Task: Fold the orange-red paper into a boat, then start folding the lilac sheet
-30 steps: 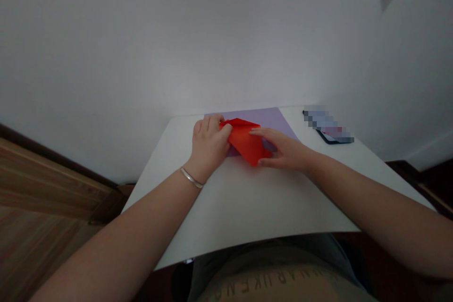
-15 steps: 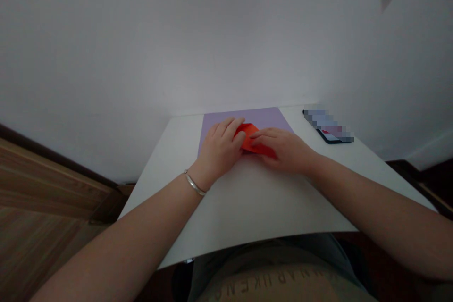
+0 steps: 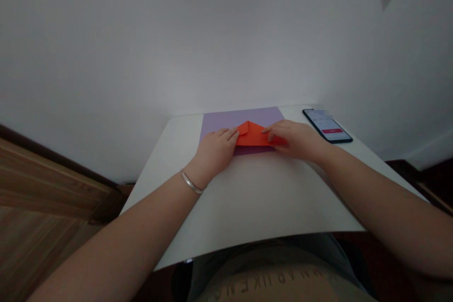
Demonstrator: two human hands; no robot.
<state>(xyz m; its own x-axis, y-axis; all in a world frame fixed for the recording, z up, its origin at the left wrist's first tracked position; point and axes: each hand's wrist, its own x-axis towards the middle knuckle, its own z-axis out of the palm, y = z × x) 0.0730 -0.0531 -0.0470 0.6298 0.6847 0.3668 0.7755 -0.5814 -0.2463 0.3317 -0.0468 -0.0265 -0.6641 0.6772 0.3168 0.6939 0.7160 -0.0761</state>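
Note:
A piece of orange-red folding paper [image 3: 252, 135] lies folded into a flat triangle, its peak pointing away from me. It rests on a lilac paper sheet [image 3: 244, 118]. My left hand [image 3: 215, 152] lies at the triangle's left end, fingertips against that corner. My right hand [image 3: 293, 139] covers the right end, its fingers lying over the paper. The paper's far right corner is hidden under those fingers. A silver bangle [image 3: 190, 182] circles my left wrist.
The lilac sheet lies on a white table [image 3: 269, 198] that is set against a white wall. A smartphone [image 3: 327, 125] with a lit screen lies at the table's far right. Wooden flooring [image 3: 42, 226] shows beyond the left edge.
The paper has gone from a tilted, bunched shape to a flat, level triangle. My hands have moved apart to its two ends, and the right hand has shifted rightward.

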